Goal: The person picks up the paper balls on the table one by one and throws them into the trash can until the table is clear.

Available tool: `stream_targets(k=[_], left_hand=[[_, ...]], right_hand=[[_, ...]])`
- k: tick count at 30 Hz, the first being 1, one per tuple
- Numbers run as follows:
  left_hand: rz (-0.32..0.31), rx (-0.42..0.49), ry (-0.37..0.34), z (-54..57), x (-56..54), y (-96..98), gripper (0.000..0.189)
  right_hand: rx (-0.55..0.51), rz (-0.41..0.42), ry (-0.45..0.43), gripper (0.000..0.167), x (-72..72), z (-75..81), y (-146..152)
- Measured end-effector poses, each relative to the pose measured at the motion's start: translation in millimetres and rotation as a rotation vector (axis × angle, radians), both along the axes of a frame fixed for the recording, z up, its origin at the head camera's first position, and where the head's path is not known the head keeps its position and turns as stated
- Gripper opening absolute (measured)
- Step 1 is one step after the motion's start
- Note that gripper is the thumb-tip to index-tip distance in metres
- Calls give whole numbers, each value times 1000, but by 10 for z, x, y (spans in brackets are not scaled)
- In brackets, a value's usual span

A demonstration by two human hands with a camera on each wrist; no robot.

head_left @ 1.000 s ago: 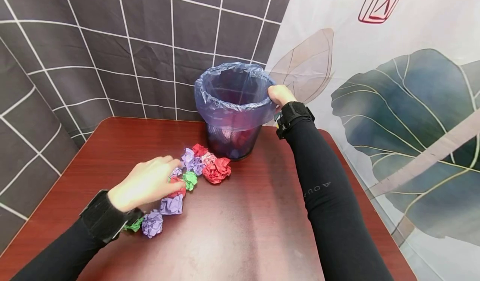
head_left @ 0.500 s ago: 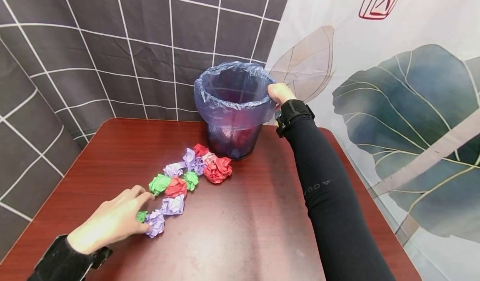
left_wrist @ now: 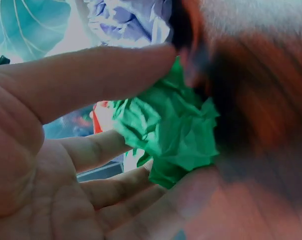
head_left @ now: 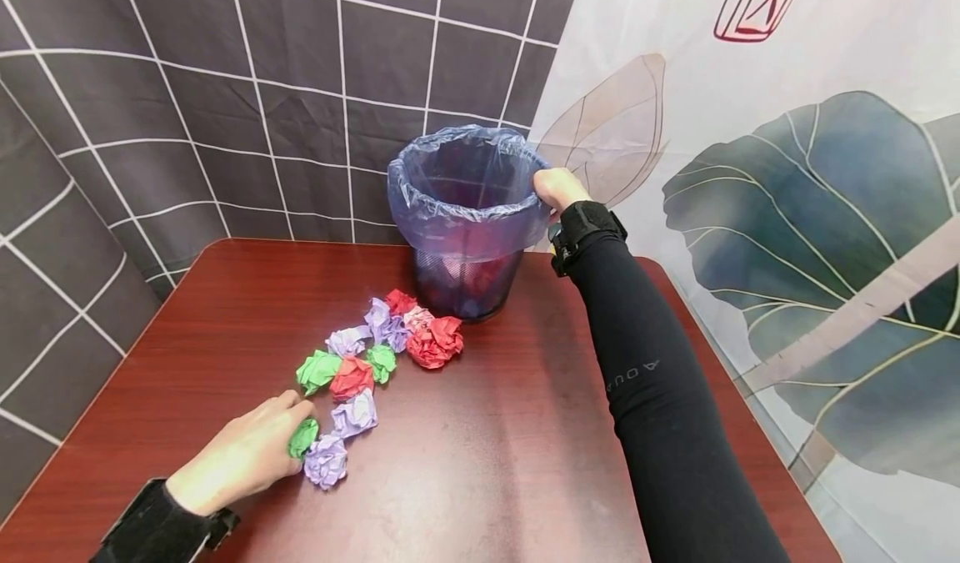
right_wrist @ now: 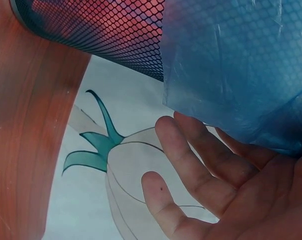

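At the near end of a trail of crumpled paper balls, my left hand [head_left: 240, 450] holds a green paper ball [head_left: 303, 438] between thumb and fingers. The left wrist view shows this crumpled green paper [left_wrist: 165, 130] close up, with the thumb over one side. Touching or nearly touching it is a purple paper ball [head_left: 326, 461]. My right hand [head_left: 561, 188] grips the right rim of a black mesh trash bin [head_left: 465, 284], which is lined with a blue plastic bag [head_left: 468, 233]. In the right wrist view, several loosely bent fingers [right_wrist: 183, 155] lie outside the bag.
More purple [head_left: 355, 413], red [head_left: 352, 378] and green [head_left: 318, 371] paper balls run toward the bin's base. A large red ball [head_left: 435, 343] lies just in front of it. The reddish wooden table [head_left: 480, 480] meets a dark gridded cloth [head_left: 292, 113] behind.
My left hand has moved back toward the near left, from above the paper balls to the nearest green one, and now holds it. Two purple balls have shifted slightly right. The right hand stays put.
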State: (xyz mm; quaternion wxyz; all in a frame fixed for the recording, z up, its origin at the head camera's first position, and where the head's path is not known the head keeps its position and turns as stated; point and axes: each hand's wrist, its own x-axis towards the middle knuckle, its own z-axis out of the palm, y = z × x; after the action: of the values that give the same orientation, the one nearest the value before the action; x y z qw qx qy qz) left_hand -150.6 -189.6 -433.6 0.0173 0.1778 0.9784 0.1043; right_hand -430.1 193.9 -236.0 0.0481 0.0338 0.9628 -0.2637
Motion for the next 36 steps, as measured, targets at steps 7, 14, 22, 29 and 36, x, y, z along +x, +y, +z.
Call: stream_targets(k=[7,14,22,29,36], left_hand=[[-27,5,75,27,-41,55,39],[36,73,37,211,-92,115,46],[42,170,208,416,-197,184,42],[4,268,386,742,-455,376,38],[-17,407,488,1113,-802,572,42]], right_hand=[[-17,-19,6,54,26,13,-19],[-52,-49,7,52,44,11,-27],[-35,-46,11,52,24,20,-15],[-35,-48,15,53,8,2,19],[-4,-22,16,51,-2,-21,3]])
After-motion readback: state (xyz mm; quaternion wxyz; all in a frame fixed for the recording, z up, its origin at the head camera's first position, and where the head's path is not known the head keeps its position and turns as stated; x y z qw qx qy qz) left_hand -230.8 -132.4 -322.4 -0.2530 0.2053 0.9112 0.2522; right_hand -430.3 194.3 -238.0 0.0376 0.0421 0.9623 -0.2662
